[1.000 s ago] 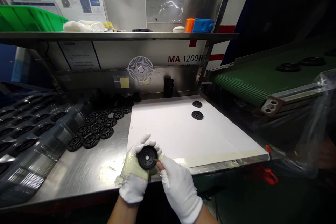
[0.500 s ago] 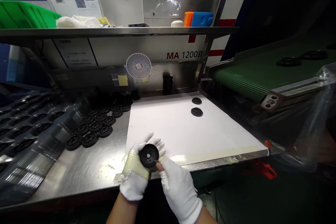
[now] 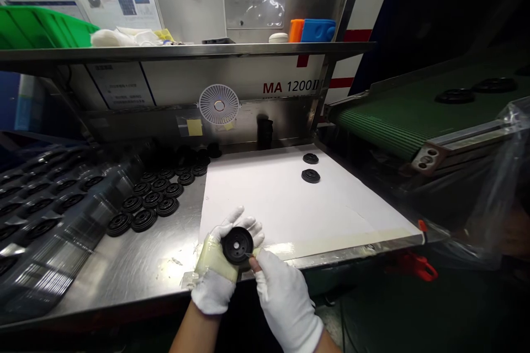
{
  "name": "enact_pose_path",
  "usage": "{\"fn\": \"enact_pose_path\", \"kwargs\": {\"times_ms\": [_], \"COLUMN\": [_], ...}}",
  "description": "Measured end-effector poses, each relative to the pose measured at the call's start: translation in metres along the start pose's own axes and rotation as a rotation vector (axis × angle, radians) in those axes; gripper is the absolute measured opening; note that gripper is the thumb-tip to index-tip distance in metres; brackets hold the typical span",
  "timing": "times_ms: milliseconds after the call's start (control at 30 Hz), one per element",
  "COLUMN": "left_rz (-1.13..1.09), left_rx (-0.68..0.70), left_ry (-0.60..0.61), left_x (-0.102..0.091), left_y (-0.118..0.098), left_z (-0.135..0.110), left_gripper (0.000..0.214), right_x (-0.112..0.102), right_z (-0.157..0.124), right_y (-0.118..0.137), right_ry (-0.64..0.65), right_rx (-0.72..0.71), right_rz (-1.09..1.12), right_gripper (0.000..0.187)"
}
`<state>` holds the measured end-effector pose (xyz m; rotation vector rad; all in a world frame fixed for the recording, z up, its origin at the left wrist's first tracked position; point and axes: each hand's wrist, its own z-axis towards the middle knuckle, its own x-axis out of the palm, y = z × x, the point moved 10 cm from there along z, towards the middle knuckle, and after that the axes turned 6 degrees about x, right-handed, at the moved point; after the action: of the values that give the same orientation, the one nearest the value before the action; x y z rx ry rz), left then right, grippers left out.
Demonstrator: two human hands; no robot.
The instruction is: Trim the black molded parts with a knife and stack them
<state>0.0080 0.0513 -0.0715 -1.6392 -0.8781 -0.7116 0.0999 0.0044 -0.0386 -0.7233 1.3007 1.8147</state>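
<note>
Black disc (image 3: 237, 245) held above the tabletop (image 3: 136, 265)
The gloved left hand (image 3: 214, 281) grips it closed; the gloved right hand (image 3: 285, 303) pinches a thin tool (image 3: 249, 254) against its face.

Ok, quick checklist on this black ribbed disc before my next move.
Left hand on the black ribbed disc: ok, disc held in the taped white glove.
Right hand: ok, gloved and right beside the disc's rim.
Thin pointed tip at the rim: cannot tell what it is.
Disc surface free of defects: cannot tell, too dark and small.
White sheet: ok, lying flat, with tape along its front edge.
</note>
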Motion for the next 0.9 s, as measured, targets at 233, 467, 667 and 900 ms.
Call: {"fn": "enact_pose_path", "kwargs": {"times_ms": [233, 467, 667, 900], "left_rz": [-0.047, 0.025, -0.005, -0.052], "left_rx": [0.121, 0.06, 0.123, 0.15], "left_ry": [0.005, 0.045, 0.031, 0.041], "left_x": [0.004, 0.002, -0.001, 0.002], "left_y": [-0.003, -0.005, -0.007, -0.009], "left_z": [0.002, -0.005, -0.003, -0.002], "left_gripper": [0.016, 0.039, 0.026, 0.026], "right_x": [0.001, -0.001, -0.002, 0.003], "right_z": [-0.005, -0.004, -0.004, -0.01], "right_y": [-0.001, 0.004, -0.006, 0.009], "right_ry": [-0.003, -0.024, -0.052, -0.029], "right_rx": [0.019, -0.023, 0.015, -0.022], "right_rz": [-0.01, -0.003, -0.026, 0.045], "right_gripper": [0.026, 0.028, 0.026, 0.027]}}
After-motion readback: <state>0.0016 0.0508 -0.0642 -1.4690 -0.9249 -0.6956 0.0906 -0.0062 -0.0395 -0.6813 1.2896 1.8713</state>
